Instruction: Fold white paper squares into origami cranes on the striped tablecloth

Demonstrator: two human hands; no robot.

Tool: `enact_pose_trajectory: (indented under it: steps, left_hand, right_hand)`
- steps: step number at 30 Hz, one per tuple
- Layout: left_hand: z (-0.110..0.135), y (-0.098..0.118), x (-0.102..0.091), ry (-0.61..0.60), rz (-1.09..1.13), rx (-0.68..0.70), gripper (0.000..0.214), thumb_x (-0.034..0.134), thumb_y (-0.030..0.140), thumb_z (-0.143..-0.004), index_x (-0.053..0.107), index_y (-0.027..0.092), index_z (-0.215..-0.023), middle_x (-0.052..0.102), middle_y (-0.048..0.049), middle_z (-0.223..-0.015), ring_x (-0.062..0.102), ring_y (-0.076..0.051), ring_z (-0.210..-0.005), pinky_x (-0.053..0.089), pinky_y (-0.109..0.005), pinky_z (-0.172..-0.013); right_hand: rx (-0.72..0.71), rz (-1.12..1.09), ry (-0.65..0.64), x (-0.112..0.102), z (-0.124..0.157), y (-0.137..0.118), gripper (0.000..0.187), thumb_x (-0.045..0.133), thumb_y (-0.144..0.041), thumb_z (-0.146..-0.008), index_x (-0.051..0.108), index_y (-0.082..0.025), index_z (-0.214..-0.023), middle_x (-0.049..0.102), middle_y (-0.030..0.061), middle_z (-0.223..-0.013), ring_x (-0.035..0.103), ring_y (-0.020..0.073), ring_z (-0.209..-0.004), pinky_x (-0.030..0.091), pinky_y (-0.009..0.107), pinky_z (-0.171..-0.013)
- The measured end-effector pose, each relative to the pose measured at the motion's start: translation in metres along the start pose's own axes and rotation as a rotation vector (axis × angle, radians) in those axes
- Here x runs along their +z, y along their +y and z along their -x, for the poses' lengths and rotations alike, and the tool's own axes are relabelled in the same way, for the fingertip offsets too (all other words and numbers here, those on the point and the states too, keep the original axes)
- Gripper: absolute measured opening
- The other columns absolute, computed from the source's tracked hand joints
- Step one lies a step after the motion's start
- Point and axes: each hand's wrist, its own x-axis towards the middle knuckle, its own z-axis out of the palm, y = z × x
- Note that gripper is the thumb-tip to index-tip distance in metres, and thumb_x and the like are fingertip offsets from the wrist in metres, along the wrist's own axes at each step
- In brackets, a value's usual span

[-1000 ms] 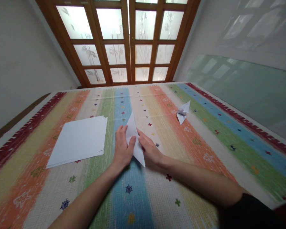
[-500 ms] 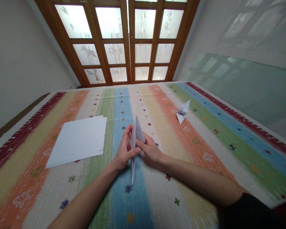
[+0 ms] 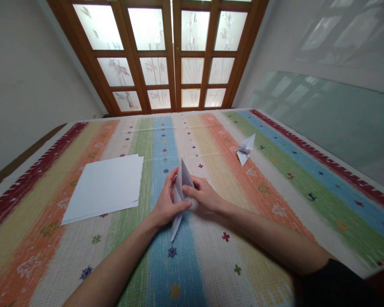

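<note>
A folded sheet of white paper (image 3: 178, 192) stands on edge between my hands, over the blue stripe of the tablecloth. My left hand (image 3: 167, 202) grips it from the left, with the thumb across its near side and the fingers behind. From the right, my right hand (image 3: 205, 194) pinches the paper's other flap, thumb on top and fingertips partly hidden behind it. The pointed lower end of the paper sticks out toward me below my left thumb.
A stack of white paper sheets (image 3: 107, 187) lies to the left. Farther right rests a folded paper figure (image 3: 245, 149) with pointed tips. Everything sits on a striped tablecloth (image 3: 259, 238). Wooden doors with frosted panes (image 3: 153, 70) rise behind the table, and a glass panel (image 3: 323, 115) leans at the right wall.
The folded paper has tilted, its lower tip swinging left and its top dropping slightly. Its flaps look a little more spread. My right hand has shifted slightly; the left thumb reaches farther right.
</note>
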Motion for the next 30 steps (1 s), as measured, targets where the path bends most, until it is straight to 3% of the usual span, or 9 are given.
enact_pose_trajectory:
  steps: [4,10,16,22,30]
  left_hand:
    - [0.0002,0.0036,0.0012,-0.003,-0.004,-0.006,0.088,0.083,0.036,-0.069,0.037,0.035,-0.144,0.045,-0.0064,-0.144,0.046,-0.03,-0.131,0.034,-0.051,-0.113]
    - [-0.0003,0.0055,0.0013,-0.02,0.034,-0.016,0.089,0.083,0.035,-0.069,0.035,0.038,-0.145,0.044,-0.0053,-0.145,0.043,-0.03,-0.134,0.035,-0.049,-0.113]
    - [-0.0023,0.0022,-0.0021,-0.04,0.052,0.02,0.088,0.083,0.037,-0.07,0.037,0.039,-0.144,0.048,-0.0045,-0.141,0.046,-0.03,-0.13,0.035,-0.049,-0.112]
    - [-0.0031,0.0014,-0.0059,-0.017,0.043,0.026,0.082,0.082,0.044,-0.07,0.042,0.038,-0.142,0.044,-0.0045,-0.147,0.042,-0.032,-0.135,0.032,-0.051,-0.114]
    - [-0.0024,0.0056,-0.0071,0.012,-0.008,-0.013,0.08,0.08,0.049,-0.07,0.045,0.034,-0.14,0.042,-0.0063,-0.15,0.04,-0.034,-0.137,0.027,-0.054,-0.117]
  right_hand:
    - [-0.019,0.029,-0.028,-0.0007,-0.0006,-0.0034,0.047,0.067,-0.061,-0.074,0.063,-0.02,-0.096,0.06,0.0034,-0.091,0.053,0.0181,-0.082,0.042,0.031,-0.072]
    - [-0.027,0.015,-0.036,0.0,-0.0007,-0.0039,0.038,0.069,-0.053,-0.075,0.063,-0.02,-0.092,0.059,0.0032,-0.092,0.054,0.0183,-0.084,0.045,0.032,-0.072]
    - [-0.031,-0.001,-0.02,-0.0025,-0.0008,0.0012,0.047,0.071,-0.054,-0.075,0.063,-0.02,-0.107,0.062,0.0053,-0.101,0.056,0.02,-0.09,0.046,0.033,-0.076]
    - [-0.045,-0.028,-0.013,-0.004,-0.0021,0.0023,0.046,0.069,-0.057,-0.076,0.064,-0.021,-0.103,0.063,0.0054,-0.101,0.057,0.0213,-0.093,0.045,0.036,-0.082]
    - [-0.009,-0.028,0.023,-0.0053,-0.002,0.0002,0.045,0.065,-0.058,-0.078,0.063,-0.021,-0.103,0.064,0.0052,-0.099,0.058,0.0197,-0.087,0.046,0.034,-0.076]
